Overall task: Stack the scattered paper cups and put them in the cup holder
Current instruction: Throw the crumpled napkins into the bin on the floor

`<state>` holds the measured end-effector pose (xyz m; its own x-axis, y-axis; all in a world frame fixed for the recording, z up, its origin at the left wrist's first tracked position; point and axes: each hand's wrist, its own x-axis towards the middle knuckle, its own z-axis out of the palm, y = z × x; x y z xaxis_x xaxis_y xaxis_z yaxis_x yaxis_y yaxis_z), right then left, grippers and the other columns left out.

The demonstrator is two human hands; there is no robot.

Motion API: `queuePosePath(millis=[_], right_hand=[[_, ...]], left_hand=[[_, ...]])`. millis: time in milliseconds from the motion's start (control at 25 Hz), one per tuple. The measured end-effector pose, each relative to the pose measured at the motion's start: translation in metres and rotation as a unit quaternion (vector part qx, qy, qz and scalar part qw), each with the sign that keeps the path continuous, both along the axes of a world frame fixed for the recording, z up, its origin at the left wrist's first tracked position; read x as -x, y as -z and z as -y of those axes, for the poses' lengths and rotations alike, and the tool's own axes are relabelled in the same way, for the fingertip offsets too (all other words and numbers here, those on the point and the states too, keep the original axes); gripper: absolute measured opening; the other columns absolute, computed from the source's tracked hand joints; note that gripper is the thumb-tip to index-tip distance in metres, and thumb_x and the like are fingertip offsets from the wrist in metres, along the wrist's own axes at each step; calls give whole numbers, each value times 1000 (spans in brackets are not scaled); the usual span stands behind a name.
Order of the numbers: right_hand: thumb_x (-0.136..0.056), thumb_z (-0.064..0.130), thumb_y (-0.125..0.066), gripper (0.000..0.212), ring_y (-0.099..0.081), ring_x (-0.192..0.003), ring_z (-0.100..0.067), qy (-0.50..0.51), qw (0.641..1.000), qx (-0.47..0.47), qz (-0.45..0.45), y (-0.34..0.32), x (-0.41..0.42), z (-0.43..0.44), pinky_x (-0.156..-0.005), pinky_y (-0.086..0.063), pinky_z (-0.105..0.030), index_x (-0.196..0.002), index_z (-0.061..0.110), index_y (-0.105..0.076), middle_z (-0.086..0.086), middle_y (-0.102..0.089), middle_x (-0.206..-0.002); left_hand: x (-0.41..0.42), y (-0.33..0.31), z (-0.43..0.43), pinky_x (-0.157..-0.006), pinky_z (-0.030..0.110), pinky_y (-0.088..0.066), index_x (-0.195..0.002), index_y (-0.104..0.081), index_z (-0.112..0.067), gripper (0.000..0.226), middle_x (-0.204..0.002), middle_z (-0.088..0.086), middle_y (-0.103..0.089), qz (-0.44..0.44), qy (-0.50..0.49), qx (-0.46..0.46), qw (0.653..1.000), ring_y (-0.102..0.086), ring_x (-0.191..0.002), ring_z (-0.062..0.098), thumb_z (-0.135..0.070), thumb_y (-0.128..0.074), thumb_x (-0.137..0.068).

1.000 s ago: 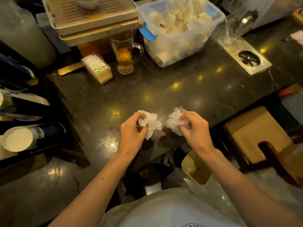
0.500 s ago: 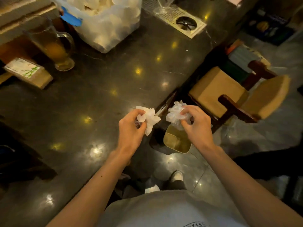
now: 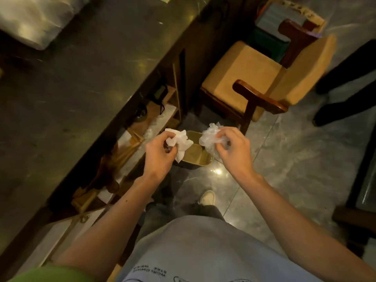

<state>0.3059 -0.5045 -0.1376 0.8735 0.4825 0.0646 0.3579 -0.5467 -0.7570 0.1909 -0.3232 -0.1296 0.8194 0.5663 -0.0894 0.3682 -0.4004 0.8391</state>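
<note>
Countertop (image 3: 67,82) is sliding off to our left now, where half a second ago it was filling most of the view, and the glass mug and the clear tub of cups that were standing on it are passing out of frame; only a pale blur is showing at the top left corner, too smeared for us to name. Floor tiles (image 3: 289,159) are taking up the right half instead, and we are looking at open room there between the counter's edge and the padded chair (image 3: 250,78), which is sitting closer to the middle than before. We are standing over the small bin (image 3: 198,154), which is sitting on the floor just beside the counter's base, its mouth lying between our hands. Our left hand (image 3: 160,155) is pinching a crumpled white tissue (image 3: 179,142) between thumb and fingertips, as before. Our right hand (image 3: 232,149) is closing loosely around a wad of clear plastic wrap (image 3: 209,139). Both wads are hanging over the bin's rim. No paper cups are showing clearly anywhere we are looking.
</note>
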Motion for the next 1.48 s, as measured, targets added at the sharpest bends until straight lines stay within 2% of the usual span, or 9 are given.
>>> queuePosePath(millis=[200, 280, 400, 560, 720, 920, 1160, 1320, 1480], right_hand=[[-84, 8, -65, 13, -52, -96, -6, 21, 998, 33, -53, 44, -16, 17, -83, -36, -4, -96, 13, -65, -2, -62, -106], [-85, 8, -65, 12, -49, -94, -3, 36, 996, 42, -65, 64, -17, 16, -80, -33, -1, -96, 12, -65, -3, -61, -106], [-86, 10, -66, 13, -48, -95, -5, 53, 992, 72, -90, 97, -21, 6, -79, -33, -2, -99, 14, -65, -2, -59, -108], [-85, 10, -64, 17, -52, -99, -11, 78, 980, 108, -146, 150, -24, -22, -85, -41, -17, -101, 13, -64, -4, -59, -112], [-83, 9, -66, 17, -51, -98, -11, 145, 963, 127, -190, 216, -27, -55, -86, -43, -21, -99, 15, -64, -2, -57, -111], [-82, 7, -66, 21, -53, -108, -19, 179, 945, 131, -241, 295, -40, -72, -92, -37, -19, -101, 15, -63, 0, -50, -111], [-90, 16, -64, 24, -53, -115, -23, 97, 936, 200, -274, 399, -74, -58, -93, -37, -19, -113, 13, -62, -10, -49, -129], [-91, 17, -65, 28, -52, -118, -25, 13, 937, 224, -269, 463, -92, -49, -102, -41, -28, -118, 14, -59, -8, -43, -136], [-93, 19, -60, 37, -48, -124, -28, -111, 927, 291, -209, 514, -95, -52, -107, -42, -36, -129, 12, -53, -10, -38, -138]], left_hand=[[-16, 37, 16, -73, 10, -52, -96, -64, -25, 19, -90, -17, -63, -43, 18, -12, 999, -61, -84, -7, -10, -70, -86], [-22, 56, 14, -72, 10, -50, -97, -64, -25, 18, -89, -16, -64, -62, 15, 0, 998, -62, -81, -4, -12, -70, -86], [-33, 98, 4, -75, 10, -50, -101, -67, -18, 17, -95, -9, -68, -89, 26, 17, 996, -64, -85, -2, -12, -71, -86], [-47, 159, -22, -79, 10, -52, -106, -67, -13, 20, -99, -7, -66, -127, 23, 53, 990, -62, -84, -4, -8, -70, -86], [-63, 229, -50, -77, -9, -32, -112, -65, -8, 29, -110, 2, -67, -211, 20, 55, 976, -62, -101, 12, -7, -70, -84], [-79, 305, -58, -86, 19, -48, -112, -65, -9, 33, -115, 10, -68, -282, 20, 75, 956, -65, -105, 22, -7, -71, -80], [-104, 403, -49, -76, 6, -40, -115, -65, -7, 33, -114, 10, -68, -280, 18, 47, 959, -62, -100, 15, -2, -63, -83], [-125, 466, -35, -86, 19, -47, -123, -60, -10, 39, -125, 10, -63, -310, 43, 58, 948, -61, -111, 19, -5, -63, -84], [-137, 523, -27, -93, 27, -48, -122, -61, -11, 38, -123, 11, -64, -324, 113, -1, 939, -61, -113, 24, -8, -60, -85]])
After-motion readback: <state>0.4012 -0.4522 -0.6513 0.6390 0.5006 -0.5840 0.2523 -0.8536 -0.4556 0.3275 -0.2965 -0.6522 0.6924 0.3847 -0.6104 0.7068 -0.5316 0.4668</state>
